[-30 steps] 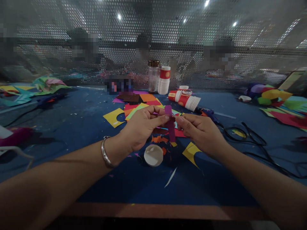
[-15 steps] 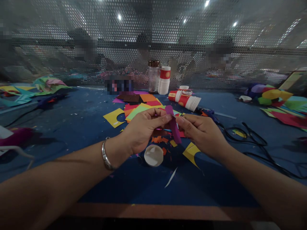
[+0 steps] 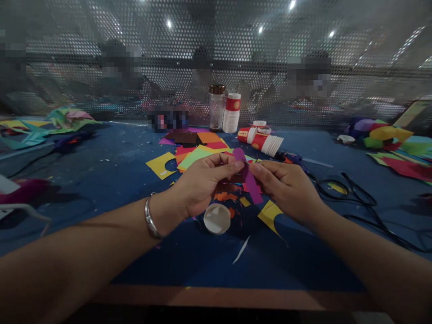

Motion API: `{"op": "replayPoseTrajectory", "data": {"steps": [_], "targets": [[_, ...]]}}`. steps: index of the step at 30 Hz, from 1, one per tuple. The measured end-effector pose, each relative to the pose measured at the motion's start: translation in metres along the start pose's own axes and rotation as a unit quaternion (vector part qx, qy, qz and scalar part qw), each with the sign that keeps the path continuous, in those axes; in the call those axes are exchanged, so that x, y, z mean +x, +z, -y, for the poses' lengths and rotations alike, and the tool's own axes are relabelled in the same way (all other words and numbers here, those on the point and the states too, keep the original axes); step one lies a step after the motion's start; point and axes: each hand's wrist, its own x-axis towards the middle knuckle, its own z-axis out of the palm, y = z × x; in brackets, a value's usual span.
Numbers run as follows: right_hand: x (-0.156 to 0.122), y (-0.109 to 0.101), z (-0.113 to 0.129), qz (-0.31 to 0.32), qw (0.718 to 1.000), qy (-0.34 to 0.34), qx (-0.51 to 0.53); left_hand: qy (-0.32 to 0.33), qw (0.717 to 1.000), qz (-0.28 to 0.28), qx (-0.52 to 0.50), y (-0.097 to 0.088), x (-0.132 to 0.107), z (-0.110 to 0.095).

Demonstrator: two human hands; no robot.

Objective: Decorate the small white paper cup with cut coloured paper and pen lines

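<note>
A narrow purple paper strip (image 3: 249, 177) is pinched between both hands above the blue table (image 3: 101, 180). My left hand (image 3: 202, 182), with a silver bangle on its wrist, grips the strip near its rounded top between thumb and fingers. My right hand (image 3: 286, 186) pinches it from the right side, and the lower end slants down toward the right. Below the hands lie a small white paper cup (image 3: 216, 218), orange scraps (image 3: 225, 196) and a yellow cut piece (image 3: 270, 215).
Coloured paper sheets (image 3: 199, 150) lie beyond the hands, with a clear jar (image 3: 216, 108), a stack of red-and-white cups (image 3: 231, 113) and fallen cups (image 3: 261, 139). A black cable (image 3: 354, 198) runs at the right. Paper piles sit at both sides. A perforated screen (image 3: 216, 58) backs the table, people behind it.
The strip's lower end has swung from hanging straight down to slanting rightward. Both hands stayed almost in place, still pinching it.
</note>
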Motion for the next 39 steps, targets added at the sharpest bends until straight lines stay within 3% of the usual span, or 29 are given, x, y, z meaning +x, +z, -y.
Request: {"op": "replayPoseTrajectory", "data": {"steps": [8,13,21,27,33,39], "targets": [[0.001,0.001,0.001,-0.013,1.000,-0.002,0.000,-0.018,1.000,0.011,0.007,0.002,-0.001,0.001],[0.001,0.000,-0.003,-0.004,0.999,0.025,0.045,0.016,0.999,0.024,0.034,0.001,-0.001,0.001],[0.001,-0.002,-0.005,0.025,0.997,0.041,0.053,0.099,0.989,-0.032,0.106,-0.005,0.005,-0.008],[0.003,-0.005,-0.005,0.036,0.996,0.062,0.057,0.109,0.972,-0.039,0.202,-0.010,0.007,-0.017],[0.002,-0.005,-0.003,0.045,0.994,0.084,0.060,0.133,0.967,0.013,0.218,-0.016,0.007,-0.014],[0.002,-0.005,-0.003,0.041,0.994,0.085,0.059,0.130,0.969,0.021,0.208,-0.017,0.008,-0.013]]}}
